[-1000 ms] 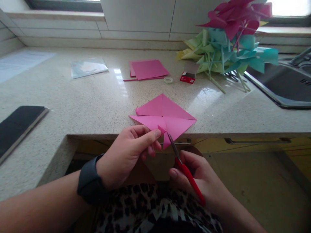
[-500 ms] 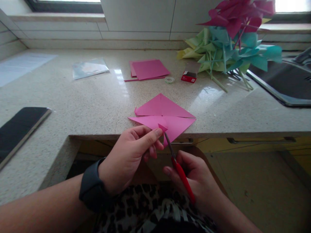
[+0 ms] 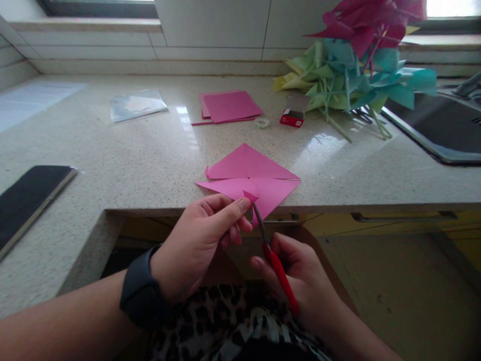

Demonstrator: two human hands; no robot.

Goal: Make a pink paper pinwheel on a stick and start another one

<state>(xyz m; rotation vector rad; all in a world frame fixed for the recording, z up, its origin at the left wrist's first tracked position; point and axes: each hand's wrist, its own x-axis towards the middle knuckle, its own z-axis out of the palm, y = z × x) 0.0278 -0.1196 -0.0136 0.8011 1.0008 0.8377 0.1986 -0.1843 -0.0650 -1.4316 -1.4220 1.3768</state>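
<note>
The red-handled scissors (image 3: 281, 281) have swung leftward since a second ago. The right hand (image 3: 304, 273) grips their handles; the left hand (image 3: 203, 240) pinches a folded-up corner of the pink paper (image 3: 255, 163) between its fingers, at the counter's (image 3: 150, 165) front edge.

On the speckled stone counter (image 3: 150, 165): pink paper sheet (image 3: 251, 163), lying partly past the front edge. Behind it: stack of pink paper squares (image 3: 233, 106). Right of the stack: round tape roll (image 3: 262, 126), then small red box (image 3: 292, 120). Farther right: multicoloured paper pinwheels (image 3: 343, 55), then metal sink (image 3: 443, 133). Stack's left: clear plastic packet (image 3: 139, 105); front left, black rectangular object (image 3: 33, 195).
</note>
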